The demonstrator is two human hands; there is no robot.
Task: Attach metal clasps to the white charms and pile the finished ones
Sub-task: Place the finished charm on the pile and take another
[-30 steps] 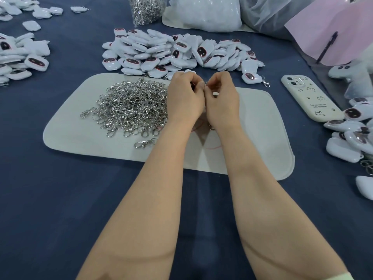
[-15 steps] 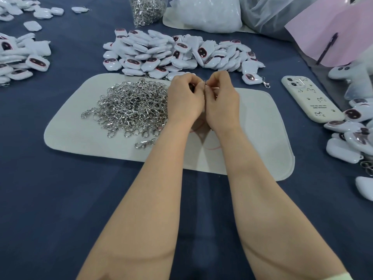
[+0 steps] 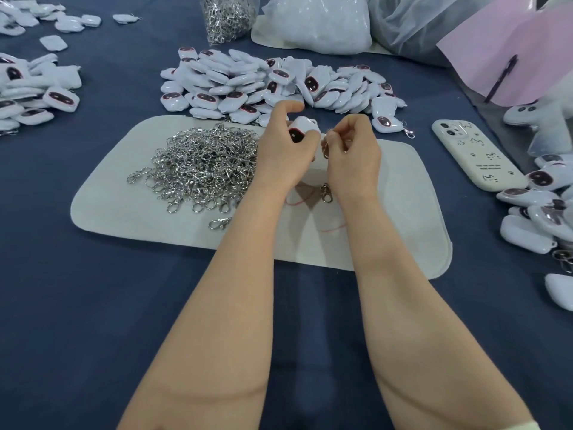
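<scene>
My left hand (image 3: 283, 150) grips a white charm (image 3: 303, 128) with a dark oval face, held above the white mat (image 3: 387, 212). My right hand (image 3: 353, 156) pinches a small metal clasp (image 3: 326, 148) just to the right of the charm; the two hands are slightly apart. A heap of silver clasps (image 3: 204, 167) lies on the mat's left half. One loose clasp (image 3: 325, 193) lies on the mat under my wrists. A big pile of white charms (image 3: 263, 85) sits behind the mat. A charm with a clasp on it (image 3: 386, 125) lies at the pile's right end.
More charm piles lie at the far left (image 3: 34, 94) and at the right edge (image 3: 539, 206). A white phone (image 3: 474, 155) lies right of the mat. At the back stand a bag of clasps (image 3: 228, 17), white plastic bags (image 3: 319, 23) and a pink sheet (image 3: 511, 57).
My hands were pressed together over the mat; now they have drawn apart, and the white charm shows in my left hand while the clasp stays in my right.
</scene>
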